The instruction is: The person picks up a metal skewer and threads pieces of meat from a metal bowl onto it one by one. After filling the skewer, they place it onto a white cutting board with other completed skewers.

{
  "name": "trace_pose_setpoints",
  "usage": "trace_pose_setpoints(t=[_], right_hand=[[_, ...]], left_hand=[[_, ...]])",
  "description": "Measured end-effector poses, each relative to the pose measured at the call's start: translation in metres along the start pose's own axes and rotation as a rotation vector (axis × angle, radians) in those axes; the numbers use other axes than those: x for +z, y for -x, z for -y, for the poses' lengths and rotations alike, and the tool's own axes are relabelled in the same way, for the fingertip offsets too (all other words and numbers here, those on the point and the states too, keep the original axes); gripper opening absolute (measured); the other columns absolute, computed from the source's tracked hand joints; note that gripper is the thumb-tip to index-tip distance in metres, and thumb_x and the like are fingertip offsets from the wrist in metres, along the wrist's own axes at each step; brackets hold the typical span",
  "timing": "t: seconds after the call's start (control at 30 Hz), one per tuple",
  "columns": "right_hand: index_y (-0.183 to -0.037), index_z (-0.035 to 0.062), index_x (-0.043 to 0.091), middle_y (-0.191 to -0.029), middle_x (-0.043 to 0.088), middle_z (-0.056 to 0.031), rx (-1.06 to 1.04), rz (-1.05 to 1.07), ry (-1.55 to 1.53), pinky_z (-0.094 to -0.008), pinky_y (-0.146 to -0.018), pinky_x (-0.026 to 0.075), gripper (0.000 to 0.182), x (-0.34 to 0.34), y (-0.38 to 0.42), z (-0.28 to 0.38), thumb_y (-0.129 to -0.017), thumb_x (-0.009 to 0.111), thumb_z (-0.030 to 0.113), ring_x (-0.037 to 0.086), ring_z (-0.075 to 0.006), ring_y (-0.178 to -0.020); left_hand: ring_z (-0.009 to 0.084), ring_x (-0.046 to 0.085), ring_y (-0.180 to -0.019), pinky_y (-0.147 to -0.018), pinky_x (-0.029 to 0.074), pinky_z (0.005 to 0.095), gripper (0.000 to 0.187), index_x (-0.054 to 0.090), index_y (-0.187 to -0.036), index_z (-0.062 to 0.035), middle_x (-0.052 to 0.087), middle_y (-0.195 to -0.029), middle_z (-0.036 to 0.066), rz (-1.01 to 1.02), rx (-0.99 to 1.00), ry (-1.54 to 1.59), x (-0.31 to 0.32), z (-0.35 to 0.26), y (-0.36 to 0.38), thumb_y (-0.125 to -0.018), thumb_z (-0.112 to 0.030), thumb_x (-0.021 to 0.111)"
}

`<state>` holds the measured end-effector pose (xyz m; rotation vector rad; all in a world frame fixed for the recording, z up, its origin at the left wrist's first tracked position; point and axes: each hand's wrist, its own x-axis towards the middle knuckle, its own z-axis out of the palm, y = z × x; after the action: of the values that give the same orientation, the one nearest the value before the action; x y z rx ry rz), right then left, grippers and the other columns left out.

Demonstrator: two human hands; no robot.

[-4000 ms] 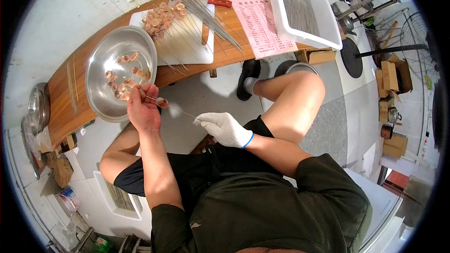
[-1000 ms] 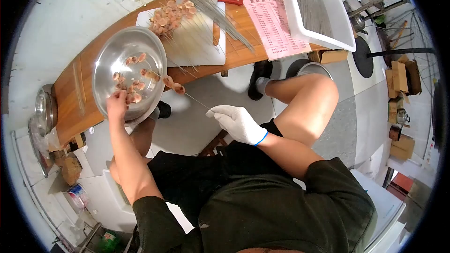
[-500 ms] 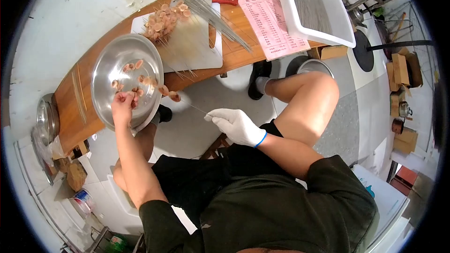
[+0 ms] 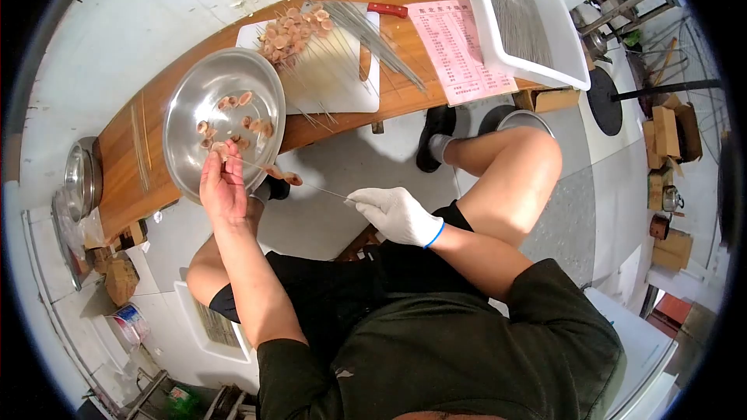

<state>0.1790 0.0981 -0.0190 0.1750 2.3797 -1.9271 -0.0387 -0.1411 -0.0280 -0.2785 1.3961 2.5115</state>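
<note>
My right hand (image 4: 398, 215), in a white knit glove with a blue cuff, pinches the end of a thin metal skewer (image 4: 323, 190). Reddish-brown meat slices (image 4: 291, 178) are threaded partway along it. At the skewer's far end, my bare left hand (image 4: 224, 188) holds a pale round meat slice (image 4: 221, 150) between thumb and fingers, palm turned up. Whether the tip has pierced that slice is too small to tell. Just beyond lies a large steel bowl (image 4: 214, 78) with several loose slices (image 4: 244, 99) inside. Filled skewers (image 4: 289, 39) are piled on a white cutting board (image 4: 331, 89).
Bare skewers (image 4: 381, 47) and a red-handled knife (image 4: 387, 9) lie across the board's far side. A pink printed sheet (image 4: 459, 47) is beside a white tub (image 4: 572, 54) of skewers on the wooden table (image 4: 128, 179). My knees flank the table's near edge.
My left hand has turned palm up and come out of the bowl with a slice, towards the skewer tip. My right hand keeps its hold. The view has shifted slightly.
</note>
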Motion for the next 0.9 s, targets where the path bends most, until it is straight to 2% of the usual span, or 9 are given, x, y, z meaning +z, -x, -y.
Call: trace_pose_setpoints(t=[0.3,0.4,0.6,0.7,0.9], right_hand=[[-0.105,-0.0012,0.064,-0.098,0.067,-0.0178,-0.057,-0.074,-0.021,-0.032,-0.079,0.051,0.021,0.0042,0.0031,-0.009,-0.09,0.056,0.011,0.067,-0.0279,-0.09],[-0.105,-0.0014,0.064,-0.098,0.067,-0.0178,-0.066,-0.069,0.029,-0.0321,-0.079,0.051,0.021,0.004,0.0026,-0.0109,-0.09,0.056,0.011,0.066,-0.0287,-0.09],[-0.105,-0.0011,0.063,-0.098,0.067,-0.0178,-0.075,-0.062,0.015,-0.0323,-0.079,0.051,0.021,0.0035,0.0029,-0.0076,-0.09,0.055,0.012,0.066,-0.0296,-0.091],[-0.106,-0.0007,0.063,-0.098,0.067,-0.0177,-0.044,-0.039,-0.002,-0.0322,-0.08,0.051,0.021,0.0021,0.004,-0.0056,-0.09,0.055,0.012,0.066,-0.0293,-0.091],[-0.106,-0.0007,0.062,-0.096,0.067,-0.0176,-0.038,-0.032,-0.002,-0.0322,-0.078,0.051,0.021,0.0011,0.0044,-0.0029,-0.091,0.055,0.011,0.066,-0.0299,-0.089]], left_hand=[[0.0245,0.062,-0.103,-0.088,0.051,0.0329,0.022,0.055,-0.11,0.0023,0.062,-0.113,0.016,-0.008,-0.007,0.02,0.007,-0.0038,0.0077,-0.097,-0.015,0.05],[0.0242,0.062,-0.104,-0.088,0.051,0.0337,0.021,0.056,-0.108,0.001,0.062,-0.113,0.016,-0.053,-0.014,0.05,0.0076,-0.0034,0.0074,-0.097,-0.016,0.051],[0.0214,0.063,-0.101,-0.088,0.051,0.0344,0.021,0.057,-0.109,-0.0011,0.063,-0.11,0.014,-0.019,0.011,0.072,0.0005,0.0017,0.0046,-0.096,-0.016,0.053],[0.0206,0.063,-0.099,-0.088,0.051,0.0341,0.021,0.057,-0.11,-0.0009,0.064,-0.109,0.013,-0.087,0.005,0.059,0.0029,0.0005,0.0048,-0.095,-0.016,0.054],[0.0205,0.063,-0.099,-0.088,0.051,0.0341,0.023,0.056,-0.112,-0.0003,0.064,-0.108,0.013,-0.058,-0.032,0.102,-0.0004,0.001,0.0032,-0.095,-0.015,0.054]])
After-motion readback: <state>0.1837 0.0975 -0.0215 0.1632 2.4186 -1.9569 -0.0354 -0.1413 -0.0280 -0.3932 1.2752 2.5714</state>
